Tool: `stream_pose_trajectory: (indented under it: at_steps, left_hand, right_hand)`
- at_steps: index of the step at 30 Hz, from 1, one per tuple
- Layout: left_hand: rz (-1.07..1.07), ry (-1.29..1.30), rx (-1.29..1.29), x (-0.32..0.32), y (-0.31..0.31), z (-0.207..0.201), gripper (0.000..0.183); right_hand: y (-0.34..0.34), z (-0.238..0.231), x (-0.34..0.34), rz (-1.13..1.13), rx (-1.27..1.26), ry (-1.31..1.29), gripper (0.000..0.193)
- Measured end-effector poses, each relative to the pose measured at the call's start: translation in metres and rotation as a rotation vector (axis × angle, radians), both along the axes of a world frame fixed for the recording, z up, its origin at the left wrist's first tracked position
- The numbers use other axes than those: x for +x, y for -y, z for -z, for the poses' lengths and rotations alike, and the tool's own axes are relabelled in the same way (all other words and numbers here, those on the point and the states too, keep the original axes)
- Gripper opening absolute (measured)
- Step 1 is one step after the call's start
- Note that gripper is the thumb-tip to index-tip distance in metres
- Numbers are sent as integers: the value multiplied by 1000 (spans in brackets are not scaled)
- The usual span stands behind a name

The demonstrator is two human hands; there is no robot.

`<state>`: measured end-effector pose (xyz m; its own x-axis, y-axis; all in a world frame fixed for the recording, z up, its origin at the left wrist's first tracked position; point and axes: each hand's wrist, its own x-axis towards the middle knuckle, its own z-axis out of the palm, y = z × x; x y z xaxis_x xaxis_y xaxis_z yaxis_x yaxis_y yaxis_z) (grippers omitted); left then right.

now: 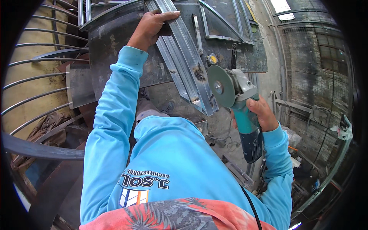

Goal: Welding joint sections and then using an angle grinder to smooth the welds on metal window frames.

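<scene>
Grinding step: your left hand lies flat, fingers pressed on the steel channel atop the tabletop. Right hand fingers wrap the angle grinder; next, judge disc approach w/ firm bracing.

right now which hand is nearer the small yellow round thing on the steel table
Right. The right hand grips the angle grinder just below the yellow thing; the left hand presses the metal bars farther left.
</scene>
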<state>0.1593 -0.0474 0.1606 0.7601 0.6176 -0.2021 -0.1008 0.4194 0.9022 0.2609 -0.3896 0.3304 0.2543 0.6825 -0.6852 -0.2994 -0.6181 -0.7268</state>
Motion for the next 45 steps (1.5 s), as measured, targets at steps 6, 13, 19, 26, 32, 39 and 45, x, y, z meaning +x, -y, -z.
stream_pose_trajectory:
  at_steps: [6,13,19,26,32,39,45]
  left_hand:
    - [-29,41,16,-1,5,-6,43]
    - [36,12,52,-2,1,-4,51]
    - [34,-1,71,-4,3,-7,48]
    - [5,46,2,-1,6,-5,41]
    - [-27,94,-35,0,8,-7,33]
    - [-62,65,-45,5,13,-6,32]
    - [-57,116,-51,3,15,-5,32]
  right_hand:
    - [-11,3,-9,-3,-35,45,73]
    - [-19,-6,-13,61,-121,-18,74]
    - [-16,-4,-9,64,-151,49,75]
    - [-21,-5,-11,56,-169,59,72]
    - [-33,-14,-6,25,-189,66,69]
    - [-40,-5,3,-21,-182,236,67]
    - [-18,-16,-6,13,-241,150,72]
